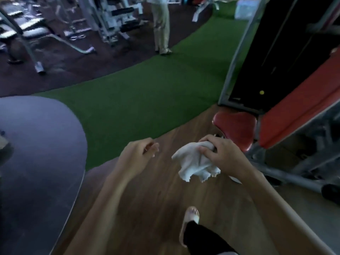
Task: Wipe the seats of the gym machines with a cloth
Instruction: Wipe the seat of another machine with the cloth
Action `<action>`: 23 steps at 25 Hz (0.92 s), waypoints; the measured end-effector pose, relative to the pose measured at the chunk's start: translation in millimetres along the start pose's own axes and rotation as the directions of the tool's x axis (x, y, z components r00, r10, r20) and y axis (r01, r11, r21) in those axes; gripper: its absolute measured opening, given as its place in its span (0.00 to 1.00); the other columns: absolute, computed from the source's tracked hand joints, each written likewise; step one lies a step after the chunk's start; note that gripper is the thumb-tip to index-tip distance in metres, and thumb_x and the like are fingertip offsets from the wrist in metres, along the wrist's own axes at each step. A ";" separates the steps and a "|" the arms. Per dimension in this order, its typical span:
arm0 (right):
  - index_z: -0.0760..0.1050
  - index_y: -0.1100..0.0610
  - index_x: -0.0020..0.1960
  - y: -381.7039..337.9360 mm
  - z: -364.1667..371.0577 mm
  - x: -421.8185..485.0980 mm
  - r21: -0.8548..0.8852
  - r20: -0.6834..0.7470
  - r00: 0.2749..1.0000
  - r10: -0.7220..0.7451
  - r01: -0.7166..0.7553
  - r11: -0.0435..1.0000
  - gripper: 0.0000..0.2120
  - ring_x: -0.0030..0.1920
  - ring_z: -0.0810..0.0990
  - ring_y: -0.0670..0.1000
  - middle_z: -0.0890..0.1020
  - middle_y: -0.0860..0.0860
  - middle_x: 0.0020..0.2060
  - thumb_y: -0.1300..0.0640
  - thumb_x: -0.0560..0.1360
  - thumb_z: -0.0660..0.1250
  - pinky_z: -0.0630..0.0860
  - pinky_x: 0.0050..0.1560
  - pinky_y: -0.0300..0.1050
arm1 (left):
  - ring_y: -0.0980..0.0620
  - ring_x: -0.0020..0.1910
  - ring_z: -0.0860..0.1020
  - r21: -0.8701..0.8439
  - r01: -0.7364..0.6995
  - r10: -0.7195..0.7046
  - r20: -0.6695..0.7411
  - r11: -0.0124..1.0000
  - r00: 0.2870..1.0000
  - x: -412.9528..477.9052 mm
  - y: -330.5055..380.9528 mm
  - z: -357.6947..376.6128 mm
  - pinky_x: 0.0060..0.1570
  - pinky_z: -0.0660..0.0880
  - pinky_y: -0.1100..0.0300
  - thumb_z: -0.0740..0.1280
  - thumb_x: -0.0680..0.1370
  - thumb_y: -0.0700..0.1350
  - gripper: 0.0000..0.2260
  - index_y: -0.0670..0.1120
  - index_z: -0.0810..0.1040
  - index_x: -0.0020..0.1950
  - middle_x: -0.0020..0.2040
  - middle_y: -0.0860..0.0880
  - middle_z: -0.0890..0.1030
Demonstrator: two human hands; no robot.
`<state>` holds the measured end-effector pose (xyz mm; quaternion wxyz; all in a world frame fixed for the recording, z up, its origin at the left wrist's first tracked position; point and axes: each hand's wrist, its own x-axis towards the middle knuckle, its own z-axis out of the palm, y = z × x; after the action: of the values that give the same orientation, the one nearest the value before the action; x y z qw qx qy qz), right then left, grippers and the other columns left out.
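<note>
Head view, my right hand: my right hand (223, 155) is bunched around the white cloth (196, 163), fingers closed over one gathered end while the rest hangs loose below my knuckles.
Head view, my left hand: my left hand (140, 153) carries nothing; the fingers are loosely curled in, not spread wide, and it hangs in the air above the wooden floor (156, 190), well apart from the cloth.
Cloth, where it is: in my grip, off every surface, just beside the near edge of the red seat (234, 128) and not yet laid on it.
Cloth, how it looks: pale, thin, crumpled, with a ragged lower edge; I would expect it to drape and fold readily.
Red seat: a rounded red pad on the machine at my right, with a long red back pad (296, 107) slanting up behind it; the picture is blurred, so I cannot tell whether its surface is damp or already wiped.
Progress: I judge this seat is about to be wiped, since the cloth is close but clear of it.
Left to do: this seat, and probably the benches (33, 31) across the green turf (147, 92), where a person (161, 24) stands.
My foot: one sandalled foot (190, 218) is forward on the floor.
</note>
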<state>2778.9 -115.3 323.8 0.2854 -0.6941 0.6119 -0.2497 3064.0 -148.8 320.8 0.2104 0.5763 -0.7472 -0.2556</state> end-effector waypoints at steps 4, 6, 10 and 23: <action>0.78 0.43 0.53 40.0 -22.0 61.1 -0.002 -0.112 0.982 0.155 -0.156 0.988 0.05 0.42 0.80 0.39 0.83 0.39 0.40 0.45 0.79 0.66 0.78 0.44 0.43 | 0.52 0.33 0.78 -0.040 -0.114 0.118 0.119 0.993 0.986 123.3 2.8 23.5 0.37 0.77 0.49 0.64 0.81 0.54 0.12 0.53 0.78 0.40 0.34 0.54 0.80; 0.78 0.43 0.52 58.0 -34.1 92.7 0.015 -0.152 0.962 0.226 -0.226 0.974 0.05 0.41 0.80 0.39 0.82 0.39 0.40 0.44 0.79 0.66 0.76 0.41 0.41 | 0.51 0.32 0.79 -0.072 -0.157 0.168 0.187 0.985 0.968 180.2 9.4 35.4 0.38 0.78 0.46 0.64 0.81 0.53 0.11 0.54 0.78 0.40 0.34 0.55 0.81; 0.77 0.42 0.53 93.7 -54.4 145.2 0.054 -0.228 0.921 0.317 -0.313 0.948 0.06 0.43 0.80 0.39 0.81 0.38 0.42 0.43 0.78 0.66 0.75 0.41 0.39 | 0.49 0.31 0.79 -0.099 -0.210 0.230 0.301 0.973 0.925 277.1 27.5 56.5 0.36 0.76 0.46 0.64 0.82 0.53 0.11 0.55 0.78 0.40 0.35 0.56 0.81; 0.76 0.41 0.57 221.0 -36.4 254.7 0.322 -0.418 0.537 0.732 -0.666 0.673 0.07 0.47 0.79 0.35 0.81 0.37 0.49 0.46 0.79 0.66 0.74 0.42 0.30 | 0.52 0.36 0.80 -0.195 -0.357 0.388 0.677 0.914 0.625 565.3 33.5 220.5 0.42 0.77 0.47 0.63 0.82 0.56 0.12 0.54 0.79 0.42 0.38 0.53 0.82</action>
<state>2629.6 -390.8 193.9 0.2289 -0.2780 0.8735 -0.3275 2764.7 -658.8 180.7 -0.0299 0.2633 -0.8671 -0.4217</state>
